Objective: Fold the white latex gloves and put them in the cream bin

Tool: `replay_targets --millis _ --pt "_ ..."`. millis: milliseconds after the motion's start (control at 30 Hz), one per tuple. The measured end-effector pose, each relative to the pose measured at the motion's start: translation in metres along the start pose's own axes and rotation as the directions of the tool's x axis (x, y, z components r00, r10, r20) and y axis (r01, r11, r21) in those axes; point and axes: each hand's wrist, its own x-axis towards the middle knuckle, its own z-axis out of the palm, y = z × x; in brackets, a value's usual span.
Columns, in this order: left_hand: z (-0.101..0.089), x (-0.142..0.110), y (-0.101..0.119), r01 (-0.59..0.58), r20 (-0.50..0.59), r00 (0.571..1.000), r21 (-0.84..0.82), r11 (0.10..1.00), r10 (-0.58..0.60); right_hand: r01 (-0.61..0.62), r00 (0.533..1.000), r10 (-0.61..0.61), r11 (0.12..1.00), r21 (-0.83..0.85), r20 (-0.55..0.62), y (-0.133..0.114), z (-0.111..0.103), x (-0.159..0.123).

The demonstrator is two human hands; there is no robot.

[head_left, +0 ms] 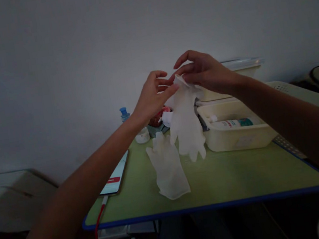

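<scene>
A white disposable glove (186, 125) hangs in the air over the green table (234, 176), fingers pointing down. My left hand (152, 96) pinches its cuff from the left. From the right, my right hand (201, 70) grips the same cuff between thumb and fingers. A second white glove (168, 168) lies flat on the table just below and to the left of the hanging one.
A phone (116, 175) with a red cable lies at the table's left edge. A cream tray (237, 138) holding a tube stands at the right, with a lidded box (241, 68) behind it. A blue-capped bottle (124, 114), a small white jar (143, 136) and a red basket sit at the back.
</scene>
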Motion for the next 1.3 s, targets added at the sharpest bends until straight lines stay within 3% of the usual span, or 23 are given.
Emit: replay_targets --millis 200,300,367,433,500,567,600,667,733,833,967,1133,1300 --pt "0.002 0.005 0.011 0.098 -0.016 0.995 -0.067 0.993 -0.099 0.075 0.995 -0.090 0.965 -0.250 -0.047 -0.010 0.011 -0.001" --pt "0.006 -0.005 0.006 0.191 0.070 0.980 -0.113 0.975 -0.184 0.100 0.992 -0.119 0.942 -0.321 -0.040 -0.004 0.017 -0.002" --pt "0.013 -0.019 -0.005 0.284 0.202 0.944 -0.090 0.954 -0.262 0.089 0.996 -0.075 0.907 -0.412 0.050 0.001 0.021 -0.005" --pt "0.021 -0.040 -0.020 0.313 0.299 0.905 0.017 0.950 -0.303 0.087 0.976 0.033 0.850 -0.520 0.217 0.005 0.023 -0.012" --pt "0.029 -0.065 -0.035 0.262 0.426 0.855 0.135 0.956 -0.294 0.123 0.896 0.176 0.784 -0.609 0.408 0.011 0.026 -0.024" --pt "0.036 -0.090 -0.045 0.205 0.591 0.763 0.166 0.965 -0.264 0.182 0.771 0.321 0.716 -0.674 0.550 0.020 0.030 -0.043" --pt "0.039 -0.101 -0.048 0.180 0.651 0.716 0.176 0.968 -0.251 0.219 0.711 0.380 0.680 -0.700 0.592 0.027 0.032 -0.054" --pt "0.045 -0.118 -0.050 0.121 0.687 0.677 0.248 0.961 -0.263 0.294 0.659 0.443 0.593 -0.750 0.608 0.043 0.038 -0.078" --pt "0.052 -0.129 -0.049 0.035 0.681 0.682 0.332 0.943 -0.265 0.337 0.683 0.437 0.523 -0.783 0.586 0.060 0.044 -0.100" --pt "0.063 -0.136 -0.048 -0.083 0.684 0.688 0.404 0.911 -0.241 0.315 0.686 0.465 0.503 -0.805 0.559 0.077 0.052 -0.119" --pt "0.072 -0.135 -0.049 -0.116 0.684 0.699 0.400 0.909 -0.211 0.289 0.692 0.480 0.500 -0.816 0.539 0.085 0.058 -0.123" --pt "0.066 -0.122 -0.050 -0.038 0.574 0.790 0.397 0.917 -0.216 0.250 0.737 0.467 0.483 -0.839 0.488 0.085 0.054 -0.119" --pt "0.043 -0.098 -0.052 0.131 0.295 0.932 0.264 0.956 -0.209 0.167 0.850 0.394 0.428 -0.888 0.350 0.071 0.040 -0.106"
